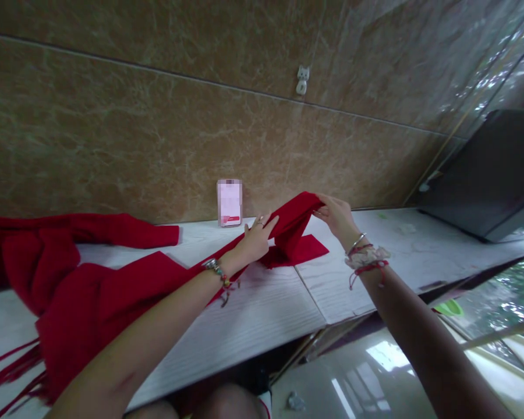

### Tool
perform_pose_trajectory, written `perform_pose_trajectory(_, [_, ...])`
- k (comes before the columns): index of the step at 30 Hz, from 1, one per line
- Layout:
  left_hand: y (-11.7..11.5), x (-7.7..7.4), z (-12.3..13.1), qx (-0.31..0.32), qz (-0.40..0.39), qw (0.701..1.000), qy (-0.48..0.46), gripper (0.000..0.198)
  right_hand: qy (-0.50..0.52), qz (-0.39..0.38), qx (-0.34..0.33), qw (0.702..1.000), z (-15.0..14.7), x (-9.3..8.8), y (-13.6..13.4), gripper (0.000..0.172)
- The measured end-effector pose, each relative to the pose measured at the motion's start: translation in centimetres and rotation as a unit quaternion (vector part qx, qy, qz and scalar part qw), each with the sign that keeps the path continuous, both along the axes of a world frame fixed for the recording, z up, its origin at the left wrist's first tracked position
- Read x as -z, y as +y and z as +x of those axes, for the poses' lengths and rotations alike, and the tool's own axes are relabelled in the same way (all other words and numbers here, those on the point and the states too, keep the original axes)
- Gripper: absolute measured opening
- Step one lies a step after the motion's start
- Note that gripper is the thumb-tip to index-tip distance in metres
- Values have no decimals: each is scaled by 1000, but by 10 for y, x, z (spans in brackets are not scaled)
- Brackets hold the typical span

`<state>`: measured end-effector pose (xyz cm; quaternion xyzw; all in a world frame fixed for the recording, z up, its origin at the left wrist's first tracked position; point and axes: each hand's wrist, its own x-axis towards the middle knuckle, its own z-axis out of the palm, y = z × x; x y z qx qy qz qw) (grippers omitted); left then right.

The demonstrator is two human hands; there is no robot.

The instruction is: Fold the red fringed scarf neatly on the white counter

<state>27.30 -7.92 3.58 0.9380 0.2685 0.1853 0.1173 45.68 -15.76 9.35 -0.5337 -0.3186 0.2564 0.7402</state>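
Observation:
A long red scarf [126,297] with a fringed end spreads over the left part of the white wood-grain tabletop [262,326]. Its narrower, folded stretch runs to the right between my hands. My left hand [255,241] is closed around this strip near the middle of the table. Farther right, my right hand [334,215] pinches the raised fold at its top, lifted off the surface. Below that fold a loose flap of the scarf hangs down and lies on the table. The fingertips of both hands are partly hidden by the cloth.
A phone [230,202] leans upright against the brown marbled wall [157,128]. A white cat-shaped hook [303,80] is on the wall. At the right end stands a large dark box-like object [484,169]. A light-green item [449,307] shows beyond the table's front edge.

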Motion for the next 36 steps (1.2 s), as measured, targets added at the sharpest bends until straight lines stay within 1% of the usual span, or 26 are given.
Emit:
perform_pose_trajectory(3, [-7,11,24,45,0,997,56,83,36,-47,24,998,24,25,-5,6])
perform_pose_trajectory(6, [-12,26,37,99,-3,989,109,79,43,-91,40,994,42,56,-10,11])
perform_pose_trajectory(9, [-17,37,41,116,-4,984,132,70,46,-121,44,991,55,83,-12,11])
perform_pose_trajectory(11, [-21,40,43,111,1,985,134,62,50,-133,41,989,60,94,-11,11])
perform_pose_trajectory(14, [-27,39,47,76,3,992,103,50,54,-138,32,988,65,98,-10,12])
perform_pose_trajectory(17, [-32,39,53,33,8,997,67,56,51,-133,24,990,70,92,-8,15])
perform_pose_trajectory(19, [-34,40,56,25,6,997,75,54,46,-129,21,990,73,88,-7,16])
perform_pose_trajectory(21, [-35,43,57,33,-1,994,100,55,44,-130,22,990,75,88,-8,16])
perform_pose_trajectory(23, [-37,45,54,48,-2,991,123,60,44,-138,26,989,75,94,-11,16])
perform_pose_trajectory(25, [-38,46,49,69,9,988,140,61,40,-147,31,988,74,104,-15,16])
perform_pose_trajectory(29, [-38,46,41,113,31,978,172,55,4,-149,47,988,75,125,-23,13])
perform_pose_trajectory(32, [-33,50,39,128,34,976,176,53,-63,-144,67,985,78,133,-23,8])
perform_pose_trajectory(34, [-26,54,37,139,34,976,165,53,-131,-145,77,978,80,136,-23,5])
perform_pose_trajectory(36, [-17,58,34,157,36,975,153,53,-217,-145,81,962,79,137,-25,19])
